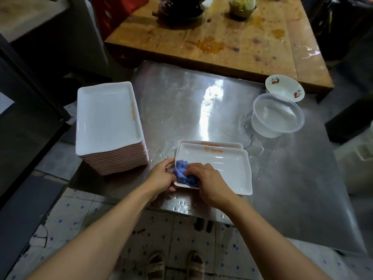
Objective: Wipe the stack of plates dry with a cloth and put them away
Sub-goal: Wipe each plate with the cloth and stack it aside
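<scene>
I see the right hand (210, 182) pressing a crumpled blue cloth (184, 174) onto the left end of a white rectangular plate (218, 168), its fingers curled over the cloth. The left hand (161, 176) holds the plate's left edge, fingers bent around the rim. This plate lies on a second one (210, 144), near the front of the wet steel counter (201, 102). Both plates carry orange print on the far rim, but I cannot read it. To the left stands a tall stack of plates (109, 122), with the same small orange writing on the top plate's right rim, also unreadable. At the right are a clear plastic container (276, 116) and a small cherry-patterned bowl (284, 87).
</scene>
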`<state>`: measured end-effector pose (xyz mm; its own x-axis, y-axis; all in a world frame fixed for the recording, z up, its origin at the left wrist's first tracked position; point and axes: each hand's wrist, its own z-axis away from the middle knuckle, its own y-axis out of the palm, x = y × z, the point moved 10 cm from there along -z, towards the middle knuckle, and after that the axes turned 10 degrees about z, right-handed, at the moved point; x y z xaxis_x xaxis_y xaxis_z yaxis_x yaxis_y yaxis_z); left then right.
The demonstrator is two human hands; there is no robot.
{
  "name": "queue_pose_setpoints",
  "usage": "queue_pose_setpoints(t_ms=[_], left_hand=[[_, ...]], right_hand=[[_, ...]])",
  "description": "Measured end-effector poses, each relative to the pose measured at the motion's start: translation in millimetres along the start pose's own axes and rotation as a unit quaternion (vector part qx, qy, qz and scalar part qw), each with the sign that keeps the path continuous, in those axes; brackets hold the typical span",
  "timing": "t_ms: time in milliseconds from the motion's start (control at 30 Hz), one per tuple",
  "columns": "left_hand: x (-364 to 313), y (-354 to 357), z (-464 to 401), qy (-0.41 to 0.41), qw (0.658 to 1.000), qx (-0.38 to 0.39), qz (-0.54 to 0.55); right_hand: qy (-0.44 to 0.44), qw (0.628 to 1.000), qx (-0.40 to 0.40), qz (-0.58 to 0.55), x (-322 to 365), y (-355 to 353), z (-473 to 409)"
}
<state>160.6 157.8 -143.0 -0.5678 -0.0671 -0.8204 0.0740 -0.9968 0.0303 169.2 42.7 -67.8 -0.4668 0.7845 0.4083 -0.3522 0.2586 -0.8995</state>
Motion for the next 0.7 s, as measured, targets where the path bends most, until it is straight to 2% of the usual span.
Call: queue_pose_setpoints(t_ms=[467, 700], left_hand=[[-2.2, -3.6, 1.1, -0.005, 0.996, -0.071, -0.045], [-12.4, 1.7, 3.0, 0.023, 0.987, -0.073, -0.140]], right_hand=[[-0.023, 0.995, -0.009, 0.102, 0.8, 11.0, 1.6], [0.059, 0.983, -0.022, 0.173, -45.5, -8.5, 34.4]])
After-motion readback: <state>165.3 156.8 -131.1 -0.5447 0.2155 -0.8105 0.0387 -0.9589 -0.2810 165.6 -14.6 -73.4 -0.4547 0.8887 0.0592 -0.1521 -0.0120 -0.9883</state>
